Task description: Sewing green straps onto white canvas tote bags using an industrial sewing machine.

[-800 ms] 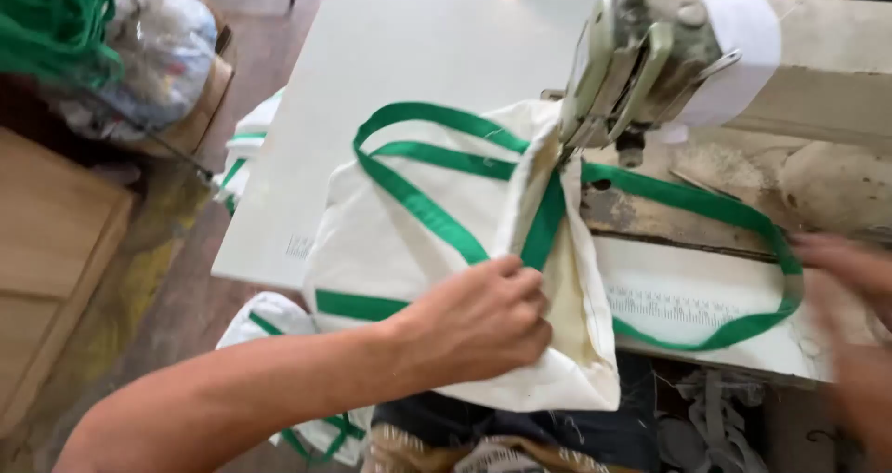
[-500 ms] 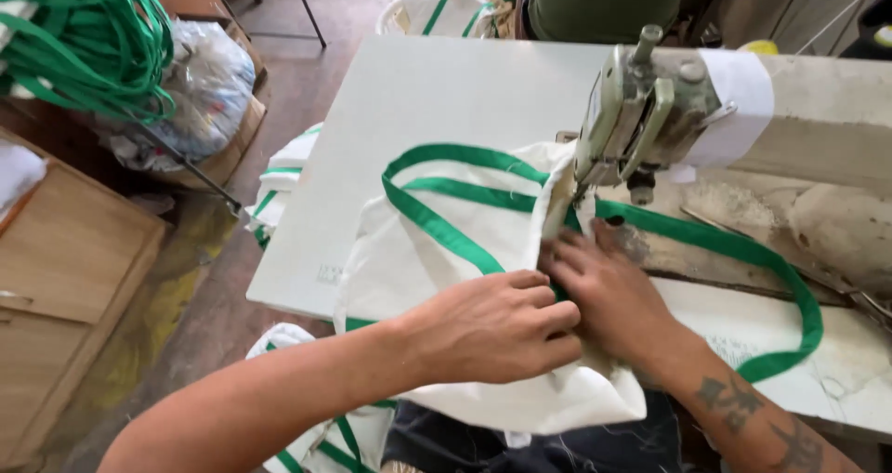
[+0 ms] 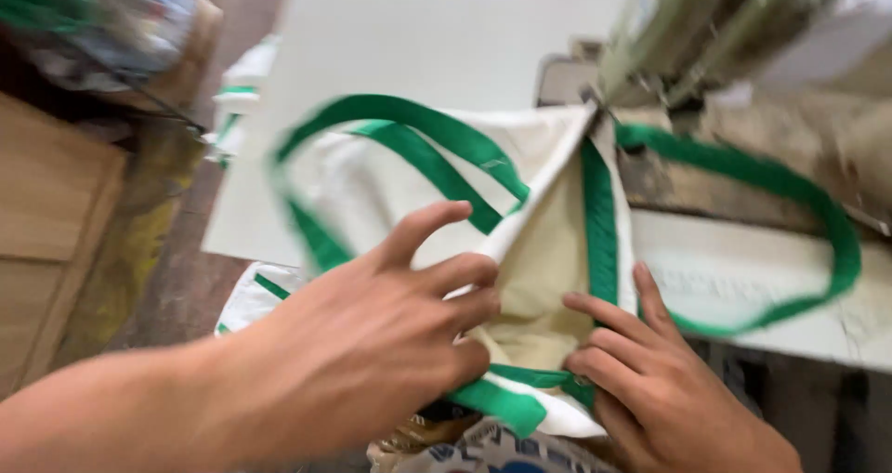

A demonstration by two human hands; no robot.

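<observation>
White cloth bag (image 3: 548, 250) with green straps (image 3: 437, 138) is held flat on the worktop (image 3: 437, 36), under the sewing machine (image 3: 706, 27).
It is pressed down by the left hand (image 3: 372, 343) and right hand (image 3: 650, 380), fingers spread, nothing pinched. Fingers could get poked if slid too near the needle.

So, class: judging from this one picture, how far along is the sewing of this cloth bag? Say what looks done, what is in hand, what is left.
Done: green strap handles already sit on the white cloth bag. In hand: the left hand and right hand spread the bag's open mouth, its corner up at the sewing machine head. Left: likely the green-trimmed edge near the needle; whether it is stitched cannot be told.
</observation>
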